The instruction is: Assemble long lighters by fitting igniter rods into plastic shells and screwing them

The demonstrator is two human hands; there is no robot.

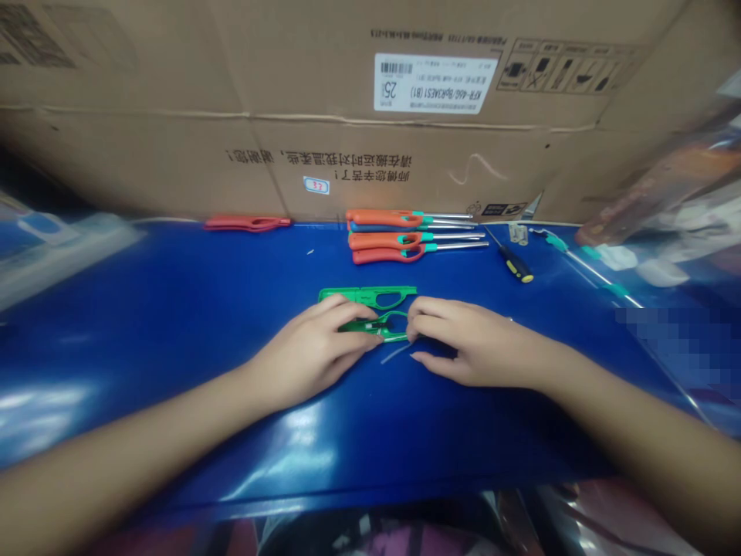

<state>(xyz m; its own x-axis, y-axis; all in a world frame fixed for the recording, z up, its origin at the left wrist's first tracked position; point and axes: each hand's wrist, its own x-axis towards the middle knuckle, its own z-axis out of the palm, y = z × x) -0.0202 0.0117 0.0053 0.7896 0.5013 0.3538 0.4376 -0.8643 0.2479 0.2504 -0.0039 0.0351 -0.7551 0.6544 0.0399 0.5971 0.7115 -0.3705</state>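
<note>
On the blue table lies a green lighter half-shell [394, 316] with small inner parts showing. My left hand [318, 347] is closed on its left end, thumb and fingers pinching there. At the shell's right end, my right hand [463, 340] has its fingers bent together, with the thumb a little apart; what lies under the fingertips is hidden. A thin clear tube [396, 354] rests just below the shell, near the right thumb. Directly behind is the matching green half-shell [370, 296], lying flat.
Several long-nosed lighters [385, 253] with orange, red and blue handles lie at the back. Left of them is a red handle [246, 224]. A screwdriver [515, 264] and a metal lighter rod [602, 276] lie to the right. A cardboard box [174, 154] walls off the far side.
</note>
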